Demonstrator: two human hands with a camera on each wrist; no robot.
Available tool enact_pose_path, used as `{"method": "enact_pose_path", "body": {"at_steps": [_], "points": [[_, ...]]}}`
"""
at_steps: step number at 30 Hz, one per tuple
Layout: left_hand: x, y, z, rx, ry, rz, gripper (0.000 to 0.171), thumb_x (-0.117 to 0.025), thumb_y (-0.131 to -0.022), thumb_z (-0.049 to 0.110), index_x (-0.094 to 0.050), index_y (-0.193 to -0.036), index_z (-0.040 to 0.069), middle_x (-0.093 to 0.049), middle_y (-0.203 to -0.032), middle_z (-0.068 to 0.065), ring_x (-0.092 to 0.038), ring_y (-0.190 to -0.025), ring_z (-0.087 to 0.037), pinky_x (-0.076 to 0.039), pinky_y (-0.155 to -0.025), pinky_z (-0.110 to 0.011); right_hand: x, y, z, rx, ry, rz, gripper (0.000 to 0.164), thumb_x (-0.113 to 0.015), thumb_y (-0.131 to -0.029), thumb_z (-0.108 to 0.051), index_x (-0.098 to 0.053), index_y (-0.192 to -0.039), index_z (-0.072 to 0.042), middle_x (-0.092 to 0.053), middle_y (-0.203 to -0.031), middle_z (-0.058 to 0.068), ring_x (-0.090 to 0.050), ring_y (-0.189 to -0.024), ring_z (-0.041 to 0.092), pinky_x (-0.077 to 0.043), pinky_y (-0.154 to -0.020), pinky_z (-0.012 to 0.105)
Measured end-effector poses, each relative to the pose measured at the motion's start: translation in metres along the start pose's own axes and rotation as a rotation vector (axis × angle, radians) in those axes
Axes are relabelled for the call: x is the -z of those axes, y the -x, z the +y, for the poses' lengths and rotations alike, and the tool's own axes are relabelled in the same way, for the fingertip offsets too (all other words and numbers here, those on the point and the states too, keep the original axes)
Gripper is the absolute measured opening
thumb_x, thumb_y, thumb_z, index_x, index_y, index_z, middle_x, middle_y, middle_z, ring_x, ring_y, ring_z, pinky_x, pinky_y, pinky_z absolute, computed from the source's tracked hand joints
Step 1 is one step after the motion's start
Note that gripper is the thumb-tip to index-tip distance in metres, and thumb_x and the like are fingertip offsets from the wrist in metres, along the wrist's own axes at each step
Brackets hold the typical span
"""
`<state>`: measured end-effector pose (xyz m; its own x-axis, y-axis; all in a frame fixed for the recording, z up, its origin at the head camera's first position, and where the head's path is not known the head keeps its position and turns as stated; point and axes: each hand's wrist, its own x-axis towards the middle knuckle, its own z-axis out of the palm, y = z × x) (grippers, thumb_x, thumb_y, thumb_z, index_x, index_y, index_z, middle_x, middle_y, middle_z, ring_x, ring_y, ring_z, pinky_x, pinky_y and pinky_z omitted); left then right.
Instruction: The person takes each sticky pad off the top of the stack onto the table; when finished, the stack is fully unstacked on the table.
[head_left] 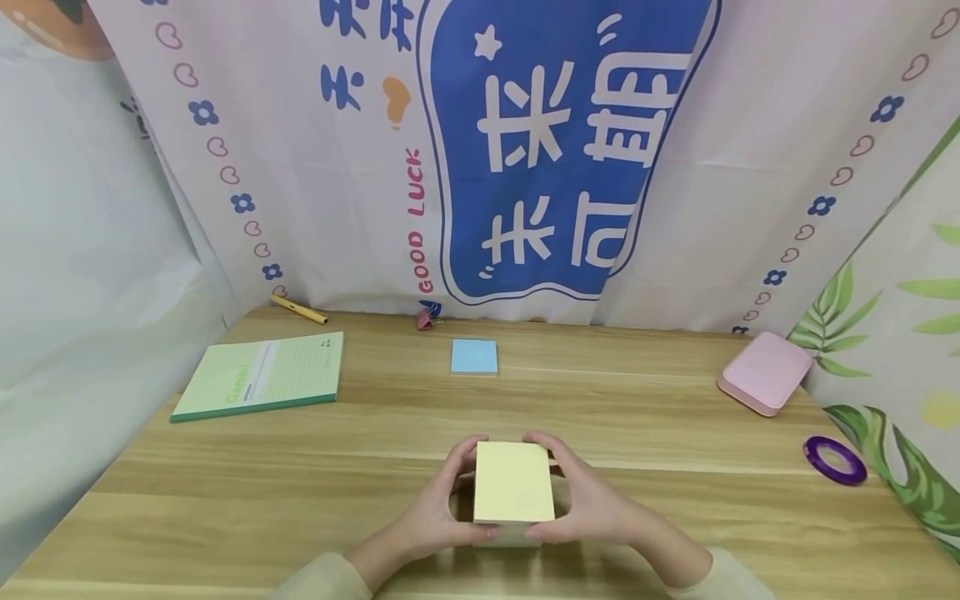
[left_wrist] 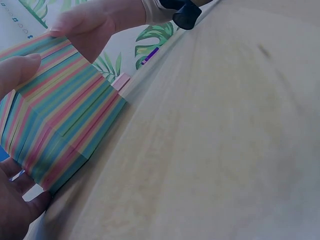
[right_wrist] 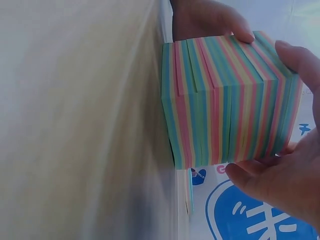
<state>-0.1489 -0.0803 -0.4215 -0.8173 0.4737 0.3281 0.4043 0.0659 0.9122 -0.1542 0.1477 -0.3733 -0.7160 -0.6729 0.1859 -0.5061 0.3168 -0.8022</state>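
A tall block of sticky notes (head_left: pixel 513 482), pale yellow on top, stands on the table close in front of me. Seen from the wrists, the sides of this block (right_wrist: pixel 230 120) are striped in pink, green, blue and yellow. My left hand (head_left: pixel 435 508) grips it from the left, thumb at the near side and fingers round the far side. From the right, my right hand (head_left: pixel 588 500) holds it the same way. In the left wrist view the left thumb lies along the upper stripes, with the right hand (left_wrist: pixel 95 27) beyond.
Farther back lie a blue sticky note pad (head_left: pixel 474 357), a pink binder clip (head_left: pixel 426 320) and a yellow pen (head_left: pixel 300 310). A green notebook (head_left: pixel 262 375) is at the left. To the right are a pink box (head_left: pixel 767 372) and a purple ribbon roll (head_left: pixel 834 460). A printed curtain (head_left: pixel 675 250) hangs behind.
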Motion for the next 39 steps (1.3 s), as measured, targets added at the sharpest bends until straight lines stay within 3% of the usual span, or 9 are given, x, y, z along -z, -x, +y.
{"method": "enact_pose_path", "body": {"at_steps": [7,13,19,25,32,39], "points": [[-0.001,-0.001,-0.002,-0.009,-0.011,0.001,0.089,-0.076,-0.063,0.016,-0.021,-0.133,0.022,-0.042,-0.117,-0.004,-0.040,-0.106,-0.021,-0.031,-0.090,-0.043,0.006,0.005,0.003,0.025,-0.013,0.005,0.083,-0.074,-0.066,-0.028,-0.023,-0.130,-0.016,-0.036,-0.123,-0.003,-0.034,-0.112,0.022,-0.033,-0.090,0.041],[0.000,0.000,0.009,-0.015,-0.037,0.021,0.087,-0.076,-0.063,0.012,-0.022,-0.132,0.016,-0.043,-0.114,-0.006,-0.042,-0.103,-0.022,-0.032,-0.088,-0.045,0.014,0.013,0.007,0.031,-0.079,0.013,0.082,-0.074,-0.067,-0.020,-0.021,-0.130,-0.014,-0.039,-0.119,0.004,-0.038,-0.108,0.022,-0.033,-0.091,0.037],[0.001,0.002,0.031,-0.010,-0.025,0.023,0.083,-0.074,-0.065,0.010,-0.024,-0.131,0.009,-0.044,-0.112,-0.010,-0.042,-0.102,-0.023,-0.032,-0.088,-0.047,0.023,0.018,0.014,0.068,-0.254,0.018,0.080,-0.069,-0.071,-0.001,-0.015,-0.130,-0.007,-0.050,-0.107,0.015,-0.049,-0.096,0.025,-0.039,-0.085,0.032],[0.002,0.002,0.032,0.000,-0.021,0.022,0.084,-0.074,-0.064,0.009,-0.023,-0.131,0.008,-0.044,-0.113,-0.010,-0.042,-0.102,-0.024,-0.032,-0.088,-0.047,0.034,0.018,0.018,0.092,-0.418,0.093,0.080,-0.065,-0.069,0.009,-0.013,-0.129,-0.002,-0.048,-0.104,0.026,-0.053,-0.090,0.027,-0.046,-0.074,0.035],[0.001,0.001,0.029,0.020,-0.009,0.014,0.084,-0.074,-0.065,0.009,-0.023,-0.131,0.009,-0.043,-0.113,-0.010,-0.042,-0.103,-0.024,-0.031,-0.088,-0.049,0.058,0.003,0.025,-0.011,-0.463,0.220,0.082,-0.064,-0.067,0.011,-0.014,-0.130,-0.005,-0.046,-0.105,0.024,-0.053,-0.090,0.026,-0.046,-0.075,0.034],[0.000,0.000,0.030,0.018,-0.012,0.002,0.083,-0.074,-0.065,0.010,-0.023,-0.131,0.010,-0.043,-0.113,-0.009,-0.041,-0.103,-0.023,-0.030,-0.088,-0.049,0.085,-0.029,0.055,-0.108,-0.439,0.305,0.085,-0.059,-0.068,0.016,-0.009,-0.133,-0.007,-0.050,-0.098,0.019,-0.053,-0.082,0.020,-0.046,-0.070,0.030]]}}
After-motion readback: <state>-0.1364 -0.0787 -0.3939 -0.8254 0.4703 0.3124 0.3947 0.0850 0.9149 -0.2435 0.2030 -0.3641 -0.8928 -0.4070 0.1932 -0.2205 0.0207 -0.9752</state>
